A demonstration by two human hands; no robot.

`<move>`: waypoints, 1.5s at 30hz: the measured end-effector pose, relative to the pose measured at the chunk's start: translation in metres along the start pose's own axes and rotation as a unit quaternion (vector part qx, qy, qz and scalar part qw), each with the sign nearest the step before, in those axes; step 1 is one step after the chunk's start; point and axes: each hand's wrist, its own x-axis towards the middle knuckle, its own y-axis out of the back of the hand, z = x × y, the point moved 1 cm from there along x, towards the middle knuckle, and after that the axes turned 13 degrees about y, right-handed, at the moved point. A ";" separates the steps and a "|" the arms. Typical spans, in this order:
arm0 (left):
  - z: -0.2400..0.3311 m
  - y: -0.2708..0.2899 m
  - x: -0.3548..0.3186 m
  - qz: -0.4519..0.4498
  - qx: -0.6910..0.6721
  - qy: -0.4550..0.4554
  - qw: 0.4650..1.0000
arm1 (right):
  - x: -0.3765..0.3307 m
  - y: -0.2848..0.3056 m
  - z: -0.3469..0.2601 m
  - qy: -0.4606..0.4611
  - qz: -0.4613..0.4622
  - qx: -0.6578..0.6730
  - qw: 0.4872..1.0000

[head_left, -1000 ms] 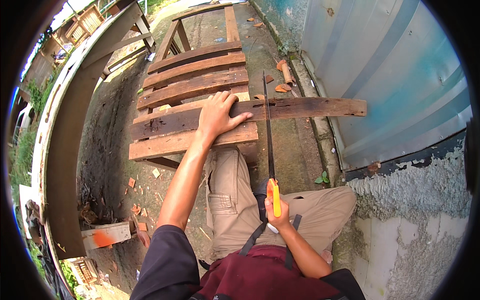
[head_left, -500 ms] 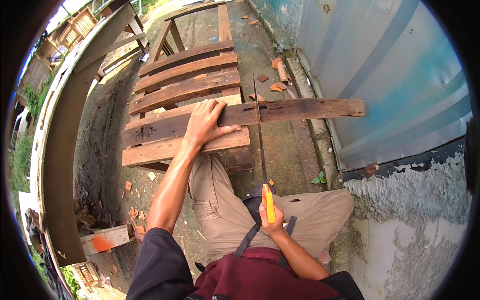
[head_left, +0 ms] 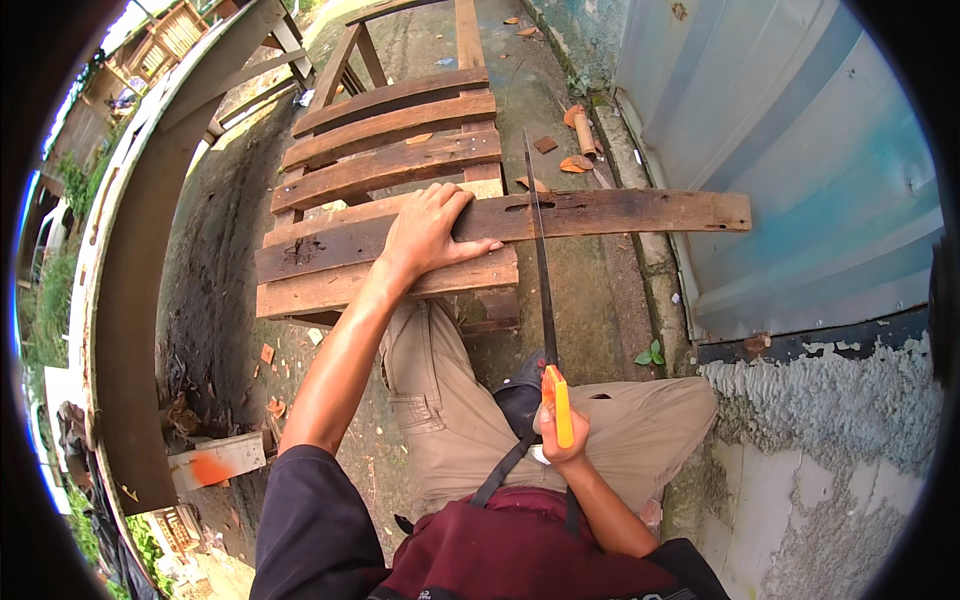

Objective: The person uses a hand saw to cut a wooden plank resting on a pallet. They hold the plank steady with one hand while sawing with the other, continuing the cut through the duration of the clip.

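Note:
A long, dark, weathered wooden plank [head_left: 640, 212] lies across a slatted wooden frame [head_left: 390, 183], its right end jutting out past the slats. My left hand [head_left: 432, 232] presses on the plank, fingers over the far edge and thumb stretched along the near side. In my right hand [head_left: 566, 440] is the yellow and orange handle of a handsaw [head_left: 545, 290]. Its narrow blade points away from me and crosses the overhanging part of the plank, just right of the frame. Dark holes and splits mark the wood near the blade. My fingers hide part of the handle.
A corrugated metal sheet [head_left: 770, 130] rises at the right, above a rough plastered wall [head_left: 830, 420]. Large wooden boards [head_left: 130, 300] stand at the left. Dry leaves [head_left: 577, 163] and wood scraps lie on the concrete ground. My bent legs [head_left: 640, 425] are below the saw.
The view has shifted slightly, so the frame and plank appear further right. The saw still crosses the plank at about the same place, and both hands keep their hold.

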 end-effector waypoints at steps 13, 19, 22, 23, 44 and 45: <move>0.016 -0.012 0.041 -0.127 0.013 0.319 0.939 | 0.003 -0.009 -0.006 0.068 0.016 0.000 0.998; 0.014 -0.008 0.049 -0.150 -0.002 0.279 0.948 | 0.008 -0.005 -0.022 0.074 0.021 -0.058 0.995; 0.018 -0.008 0.047 -0.139 0.007 0.303 0.943 | 0.015 -0.011 -0.042 0.069 0.018 -0.079 0.994; 0.016 -0.010 0.044 -0.115 0.005 0.301 0.947 | 0.017 -0.013 -0.051 0.069 0.020 -0.084 0.994; 0.013 -0.013 0.037 -0.106 0.011 0.298 0.949 | 0.071 -0.033 -0.042 0.101 0.048 -0.145 0.983; 0.015 -0.013 0.039 -0.107 0.008 0.296 0.949 | 0.036 -0.024 -0.041 0.043 0.010 -0.116 0.992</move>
